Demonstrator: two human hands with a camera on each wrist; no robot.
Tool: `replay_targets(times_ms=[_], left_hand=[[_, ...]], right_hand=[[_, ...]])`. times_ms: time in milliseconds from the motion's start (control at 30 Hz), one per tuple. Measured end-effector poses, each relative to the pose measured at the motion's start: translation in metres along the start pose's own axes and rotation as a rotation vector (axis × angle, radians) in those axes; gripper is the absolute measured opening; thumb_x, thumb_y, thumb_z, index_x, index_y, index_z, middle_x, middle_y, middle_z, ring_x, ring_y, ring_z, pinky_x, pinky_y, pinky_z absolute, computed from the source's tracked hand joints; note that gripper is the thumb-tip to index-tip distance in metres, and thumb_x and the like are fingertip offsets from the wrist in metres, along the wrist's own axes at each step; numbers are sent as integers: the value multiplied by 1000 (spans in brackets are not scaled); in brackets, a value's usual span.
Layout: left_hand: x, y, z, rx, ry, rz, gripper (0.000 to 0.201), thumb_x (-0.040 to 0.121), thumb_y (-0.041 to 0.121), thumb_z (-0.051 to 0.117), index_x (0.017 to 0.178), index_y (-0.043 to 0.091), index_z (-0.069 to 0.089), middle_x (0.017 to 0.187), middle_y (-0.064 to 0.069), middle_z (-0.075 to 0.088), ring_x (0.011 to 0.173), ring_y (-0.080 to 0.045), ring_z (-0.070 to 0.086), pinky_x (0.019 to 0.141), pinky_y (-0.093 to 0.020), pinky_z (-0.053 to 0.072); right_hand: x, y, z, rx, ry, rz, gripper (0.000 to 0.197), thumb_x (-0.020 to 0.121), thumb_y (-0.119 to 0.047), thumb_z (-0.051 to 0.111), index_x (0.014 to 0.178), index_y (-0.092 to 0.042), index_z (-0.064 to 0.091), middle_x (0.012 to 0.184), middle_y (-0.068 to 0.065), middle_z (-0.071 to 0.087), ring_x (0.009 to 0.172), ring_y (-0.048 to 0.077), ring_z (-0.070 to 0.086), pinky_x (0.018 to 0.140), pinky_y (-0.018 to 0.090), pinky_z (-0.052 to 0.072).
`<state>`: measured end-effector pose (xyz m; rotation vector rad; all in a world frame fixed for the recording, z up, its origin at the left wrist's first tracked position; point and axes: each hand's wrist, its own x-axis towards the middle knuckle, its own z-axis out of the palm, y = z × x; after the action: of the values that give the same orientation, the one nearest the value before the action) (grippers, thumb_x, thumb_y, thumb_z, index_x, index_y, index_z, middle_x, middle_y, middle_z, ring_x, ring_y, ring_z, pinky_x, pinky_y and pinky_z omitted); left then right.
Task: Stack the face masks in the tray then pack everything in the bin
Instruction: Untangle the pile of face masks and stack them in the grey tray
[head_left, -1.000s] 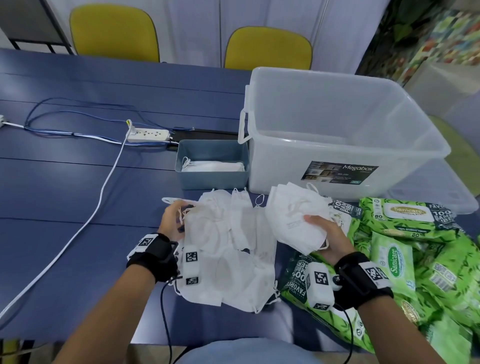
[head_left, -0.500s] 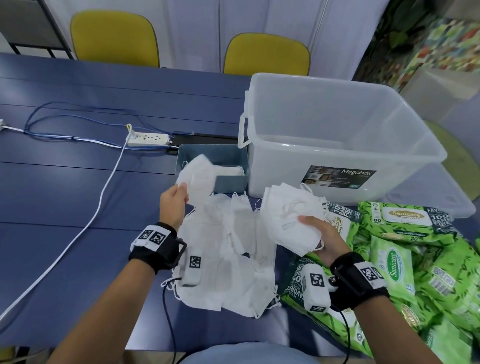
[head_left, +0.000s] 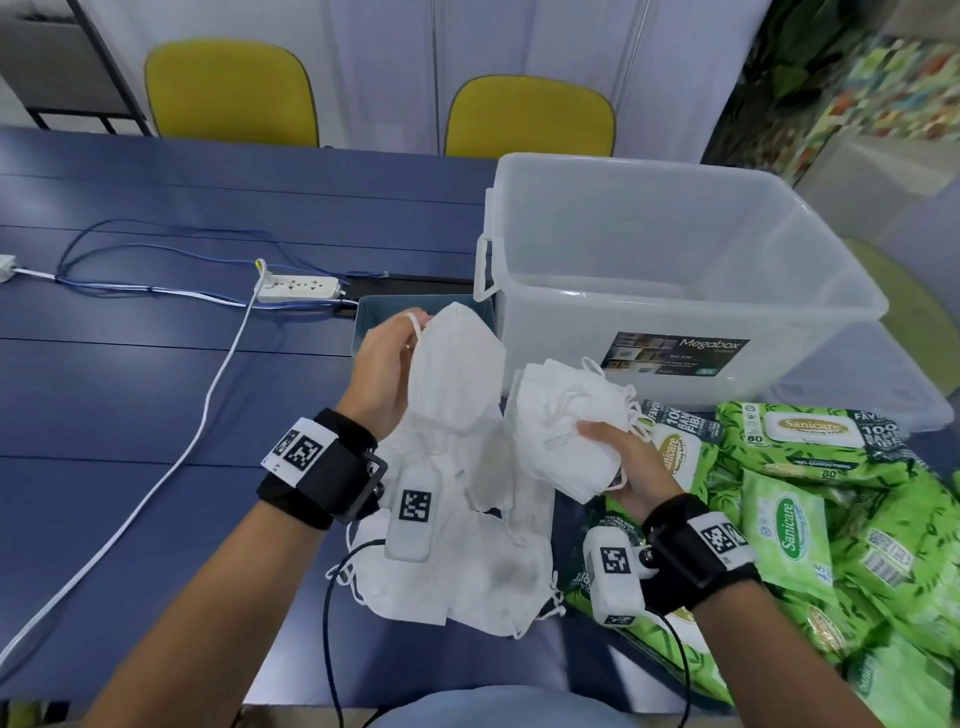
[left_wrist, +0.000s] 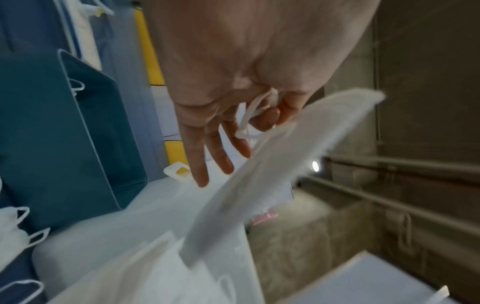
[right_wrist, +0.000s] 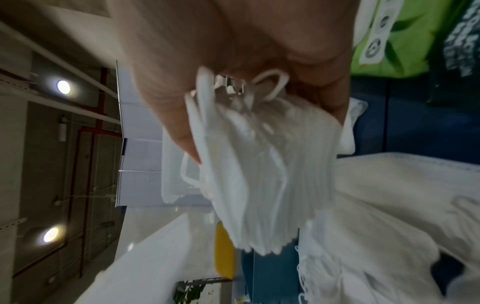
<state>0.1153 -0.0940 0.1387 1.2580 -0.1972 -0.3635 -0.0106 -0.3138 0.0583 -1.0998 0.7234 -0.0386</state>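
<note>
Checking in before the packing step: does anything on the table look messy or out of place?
Loose face masks lie in an untidy, overlapping heap on the table rather than in the tray. Nothing looks spilled or damaged.

Looking like an office or meeting room: long blue table (head_left: 156, 405) carrying a white power strip (head_left: 298, 289) with trailing cables, two yellow chairs (head_left: 231, 93) sitting behind it, white partition panels (head_left: 519, 41) lining the back
</note>
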Motion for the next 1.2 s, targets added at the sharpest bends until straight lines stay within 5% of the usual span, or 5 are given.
replay_targets(times_ms=[233, 367, 567, 733, 1200], left_hand=[[-21, -44, 39, 436, -292, 106, 4, 96, 9, 47, 97, 12, 49, 112, -9, 50, 88, 2, 51, 74, -6, 40], [-28, -63, 43, 283, -432, -26, 42, 86, 18, 47, 126, 24, 36, 130, -7, 49, 119, -11, 48, 100, -22, 40], [-18, -68, 24, 607, -58, 203, 70, 78, 17, 75, 136, 20, 36, 138, 3, 40, 128, -8, 38, 104, -23, 34], [-18, -74, 21, 437, -30, -279, 104, 72, 41, 80, 149, 26, 11, 144, -2, 34, 132, -18, 37, 108, -34, 31], [-10, -91, -2, 58, -193, -493, 88, 55, 27, 80, 135, 29, 43, 127, -3, 62, 119, -28, 57, 102, -53, 42]], right_hand=[[-3, 5, 20, -28, -16, -12, 34, 78, -17, 70, 111, -13, 65, 93, 4, 69, 80, 19, 64, 55, 24, 51], [-2, 13, 25, 16, -46, -3, 44, 62, -32, 58, 105, -22, 62, 85, 1, 66, 73, 16, 59, 47, 22, 48], [-2, 16, 22, 63, -83, 35, 45, 79, -38, 60, 120, -21, 62, 115, 8, 68, 101, 27, 62, 74, 34, 49], [-4, 13, 23, 119, -144, 29, 73, 67, -48, 76, 132, -21, 56, 130, 10, 60, 122, 31, 55, 104, 57, 38], [-12, 3, 20, 3, -351, -53, 46, 73, -29, 72, 110, -4, 62, 92, 10, 69, 84, 23, 64, 62, 27, 51]])
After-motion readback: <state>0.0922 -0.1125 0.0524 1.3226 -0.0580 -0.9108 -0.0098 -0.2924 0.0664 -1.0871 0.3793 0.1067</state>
